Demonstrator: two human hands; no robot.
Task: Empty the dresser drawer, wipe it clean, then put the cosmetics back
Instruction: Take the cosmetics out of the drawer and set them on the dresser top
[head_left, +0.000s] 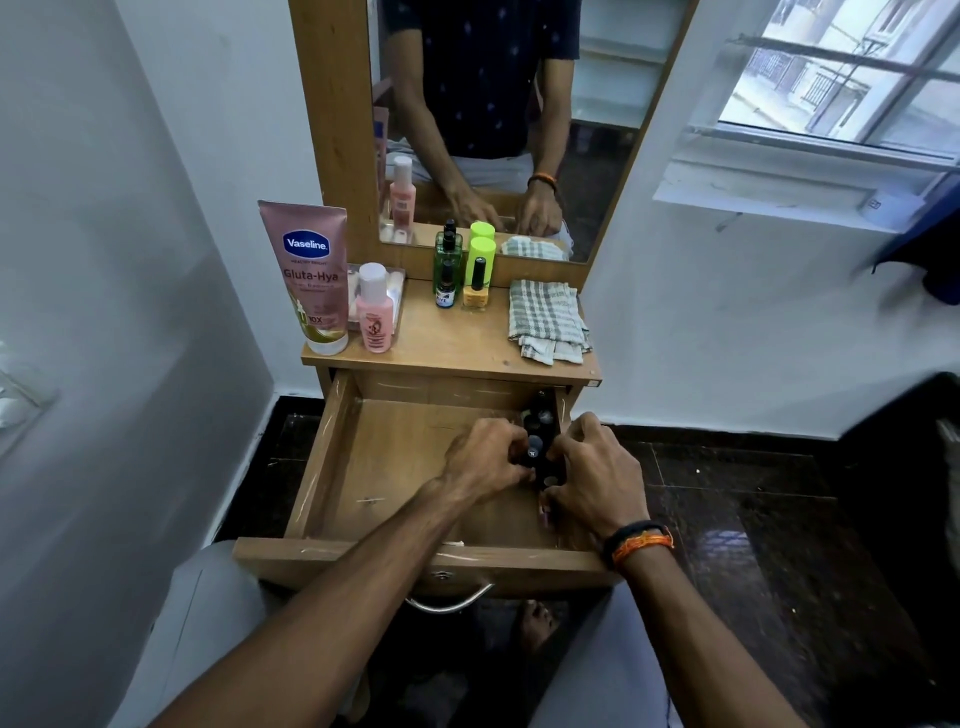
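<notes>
The wooden dresser drawer (332, 457) is pulled open. Several small dark-capped bottles (540, 421) stand in a row along its right wall. My left hand (483, 457) curls its fingers round the bottles from the left. From the right, my right hand (597, 473) closes on the same cluster. The rest of the drawer floor is bare wood. On the dresser top (457, 338) stand a pink Vaseline tube (311, 275), a pink bottle (375, 309), a green bottle (448, 260), a small dropper bottle (445, 291), a lime-capped bottle (482, 254) and a yellow nail polish (477, 288). A checked cloth (548, 319) lies folded at the right.
A mirror (493, 119) rises behind the dresser top. White walls close in on the left and right, with a window (852, 83) at upper right. The floor is dark tile (753, 519). The drawer's metal handle (449, 603) hangs over my knees.
</notes>
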